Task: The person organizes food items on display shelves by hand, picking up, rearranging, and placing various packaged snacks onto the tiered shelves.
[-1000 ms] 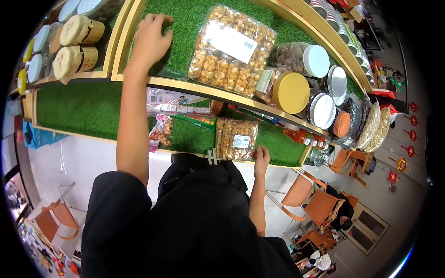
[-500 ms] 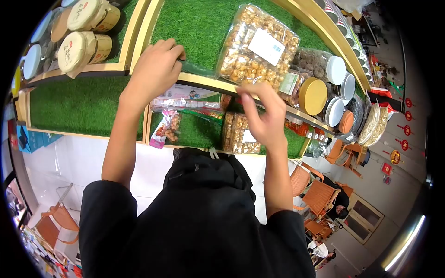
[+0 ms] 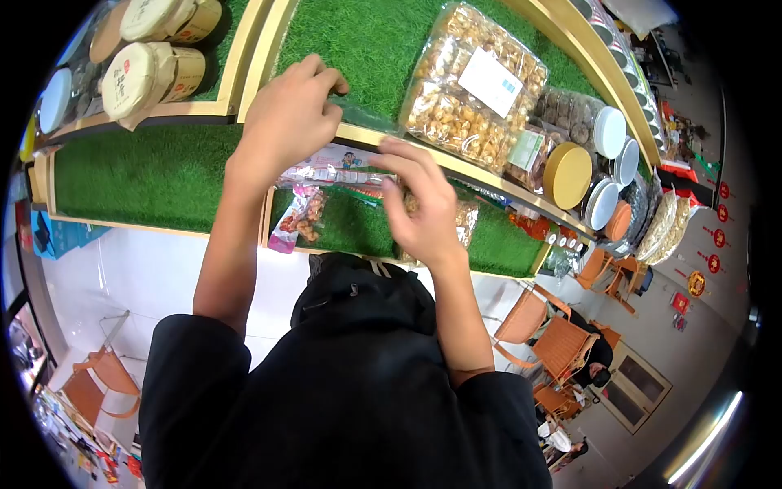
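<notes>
My left hand point(image 3: 295, 110) is over the upper shelf's front edge, its fingers loosely bent and parted, with nothing visible in them. Just right of it, a strip of clear plastic point(image 3: 366, 118) lies along the edge, reaching toward a large clear bag of caramel-coloured puffed snacks point(image 3: 456, 114) with a white label. My right hand point(image 3: 423, 204) hovers in front of the edge, fingers spread and thumb apart, holding nothing. Behind it, partly hidden, is another snack bag point(image 3: 467, 222) on the lower shelf. A pink snack packet point(image 3: 287, 232) lies below my left hand.
Jars with a yellow lid point(image 3: 568, 175) and white lids point(image 3: 609, 132) stand at right. Paper-covered jars point(image 3: 134, 81) sit at upper left. Wooden rims edge the green turf shelf point(image 3: 138, 179). Wicker chairs point(image 3: 562, 346) and a person point(image 3: 590, 354) are at lower right.
My right hand has moved left and down, away from the big snack bag, toward my left hand. The left hand's fingers have spread slightly. The view has shifted a little.
</notes>
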`<action>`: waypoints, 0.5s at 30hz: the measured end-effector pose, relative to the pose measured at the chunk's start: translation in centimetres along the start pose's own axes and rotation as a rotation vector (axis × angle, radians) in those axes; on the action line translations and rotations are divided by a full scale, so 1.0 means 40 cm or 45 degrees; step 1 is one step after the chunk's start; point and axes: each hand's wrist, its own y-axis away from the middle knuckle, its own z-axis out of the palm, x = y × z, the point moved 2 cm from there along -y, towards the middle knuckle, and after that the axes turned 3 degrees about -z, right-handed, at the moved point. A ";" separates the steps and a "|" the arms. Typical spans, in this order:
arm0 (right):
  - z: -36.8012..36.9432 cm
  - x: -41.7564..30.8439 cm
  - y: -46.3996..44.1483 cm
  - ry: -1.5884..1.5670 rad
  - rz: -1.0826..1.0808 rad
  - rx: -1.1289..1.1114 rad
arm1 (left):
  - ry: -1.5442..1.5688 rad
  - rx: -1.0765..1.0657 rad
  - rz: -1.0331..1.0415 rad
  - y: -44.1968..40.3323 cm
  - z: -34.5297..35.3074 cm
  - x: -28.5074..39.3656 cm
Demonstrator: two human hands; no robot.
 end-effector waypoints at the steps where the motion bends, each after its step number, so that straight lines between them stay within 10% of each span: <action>1: -0.020 -0.010 0.018 -0.099 0.179 0.090 | 0.037 -0.055 -0.036 0.000 -0.002 0.002; 15: -0.117 0.061 0.124 0.497 0.424 0.363 | 0.757 -0.325 -0.290 -0.059 0.072 0.117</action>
